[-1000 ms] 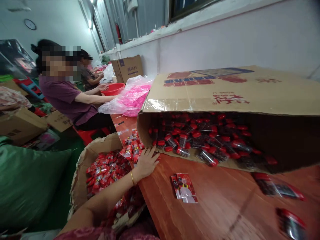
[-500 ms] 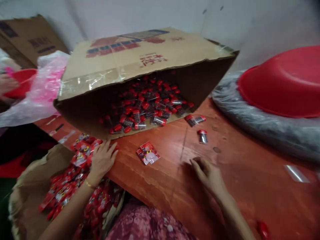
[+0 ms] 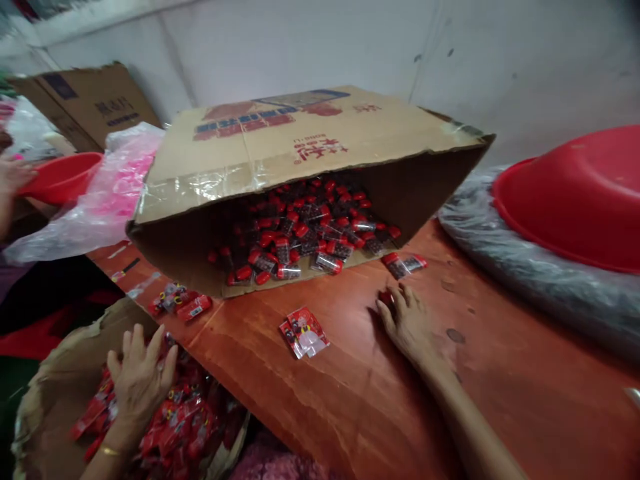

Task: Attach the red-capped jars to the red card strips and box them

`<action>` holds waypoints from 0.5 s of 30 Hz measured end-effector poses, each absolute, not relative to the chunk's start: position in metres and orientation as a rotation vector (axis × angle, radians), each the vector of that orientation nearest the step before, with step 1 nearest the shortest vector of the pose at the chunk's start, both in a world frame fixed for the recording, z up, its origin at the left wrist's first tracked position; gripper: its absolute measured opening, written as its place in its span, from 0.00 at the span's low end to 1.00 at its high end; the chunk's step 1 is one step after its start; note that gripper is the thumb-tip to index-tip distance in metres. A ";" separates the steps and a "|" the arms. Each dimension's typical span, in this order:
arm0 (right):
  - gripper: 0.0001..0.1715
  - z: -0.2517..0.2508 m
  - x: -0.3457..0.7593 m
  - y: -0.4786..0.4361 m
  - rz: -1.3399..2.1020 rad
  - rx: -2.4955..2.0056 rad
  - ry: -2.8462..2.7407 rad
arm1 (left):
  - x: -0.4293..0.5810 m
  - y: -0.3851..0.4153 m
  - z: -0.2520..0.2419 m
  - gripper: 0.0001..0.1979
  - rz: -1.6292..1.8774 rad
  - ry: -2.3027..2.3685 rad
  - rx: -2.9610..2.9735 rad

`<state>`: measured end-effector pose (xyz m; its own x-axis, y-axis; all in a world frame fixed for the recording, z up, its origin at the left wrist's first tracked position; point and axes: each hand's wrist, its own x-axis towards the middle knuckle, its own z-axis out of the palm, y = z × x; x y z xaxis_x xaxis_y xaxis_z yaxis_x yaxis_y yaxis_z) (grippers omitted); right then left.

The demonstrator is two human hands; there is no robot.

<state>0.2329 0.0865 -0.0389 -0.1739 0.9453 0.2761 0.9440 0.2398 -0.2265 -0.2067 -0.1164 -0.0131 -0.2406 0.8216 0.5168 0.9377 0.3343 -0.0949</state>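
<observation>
Left hand (image 3: 140, 380) lower, flat on packets (image 3: 186, 421); right hand (image 3: 413, 327) half-open on 1 vial (image 3: 386, 297).

Red print on the tipped carton (image 3: 320, 143) is unreadable.

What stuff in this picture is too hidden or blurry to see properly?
All in the head view:
- Little red-capped tube: mostly hidden under the right hand.
- Red packets in the low box: some covered by the left hand.
- Back of the big box: too dark.
- Red basin: cut off by the right edge.
- Print on the loose packet: too small and blurred.
</observation>
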 end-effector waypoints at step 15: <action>0.52 0.004 0.111 0.274 0.282 -1.585 -2.280 | -0.089 0.094 0.003 0.39 -0.556 -2.507 -1.648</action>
<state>0.1107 0.2745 0.0043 -0.3136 0.9344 0.1692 0.8651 0.3546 -0.3547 -0.0885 0.0936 0.0034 -0.4136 0.8694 0.2703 0.9022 0.3513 0.2503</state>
